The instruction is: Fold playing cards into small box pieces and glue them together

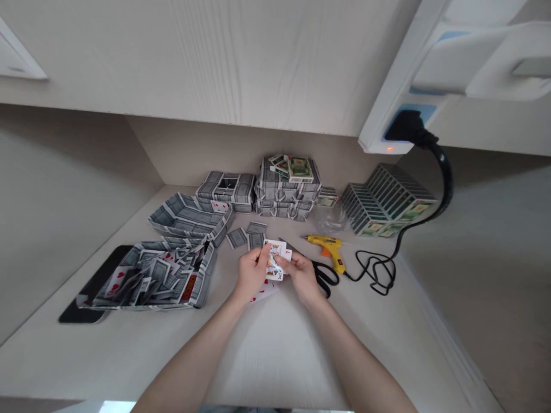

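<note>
Both my hands meet over the middle of the light table (267,350). My left hand (251,274) and my right hand (300,275) pinch a few playing cards (275,259) between them, faces up, with a king and an ace showing. More red-suited cards (263,293) lie on the table under my left wrist. A tray folded out of cards (150,278), full of several loose cards, sits just left of my hands.
Behind are more card-built trays (189,215) and boxes (227,189), a stack of them (287,195), and rows of boxed decks (385,201). A yellow glue gun (329,248) with its black cord (379,269), and black scissors (323,278), lie right of my hands. A black slab (86,298) lies under the left tray.
</note>
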The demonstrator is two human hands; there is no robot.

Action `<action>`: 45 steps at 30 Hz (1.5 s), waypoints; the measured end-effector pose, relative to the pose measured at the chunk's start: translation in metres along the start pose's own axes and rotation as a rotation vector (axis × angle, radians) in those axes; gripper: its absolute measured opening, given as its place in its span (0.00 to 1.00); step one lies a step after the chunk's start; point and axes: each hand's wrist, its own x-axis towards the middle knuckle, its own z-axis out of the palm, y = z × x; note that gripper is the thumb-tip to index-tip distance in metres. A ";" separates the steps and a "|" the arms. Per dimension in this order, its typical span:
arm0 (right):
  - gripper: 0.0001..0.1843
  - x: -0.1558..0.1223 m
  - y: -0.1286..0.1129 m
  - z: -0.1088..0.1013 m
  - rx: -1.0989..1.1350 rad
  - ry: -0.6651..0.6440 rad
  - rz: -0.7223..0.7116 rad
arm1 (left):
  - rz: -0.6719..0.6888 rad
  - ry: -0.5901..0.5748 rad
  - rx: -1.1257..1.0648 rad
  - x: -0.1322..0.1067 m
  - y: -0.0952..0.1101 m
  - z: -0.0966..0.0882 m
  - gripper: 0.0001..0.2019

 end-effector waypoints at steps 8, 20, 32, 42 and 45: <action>0.16 0.014 0.001 -0.019 -0.063 0.143 -0.111 | -0.155 -0.277 -0.220 0.002 0.003 0.001 0.13; 0.18 0.016 -0.003 -0.022 -0.084 0.147 -0.127 | -0.126 -0.249 -0.143 0.001 -0.004 -0.001 0.15; 0.15 0.011 -0.009 -0.021 0.093 -0.012 0.059 | -0.167 -0.459 -0.215 -0.003 0.011 -0.013 0.14; 0.15 0.017 0.002 -0.023 -0.164 0.125 -0.144 | -0.177 -0.277 -0.192 0.010 0.009 -0.017 0.12; 0.14 0.016 0.004 -0.024 -0.234 0.114 -0.138 | -0.240 -0.262 -0.204 0.011 0.011 -0.019 0.12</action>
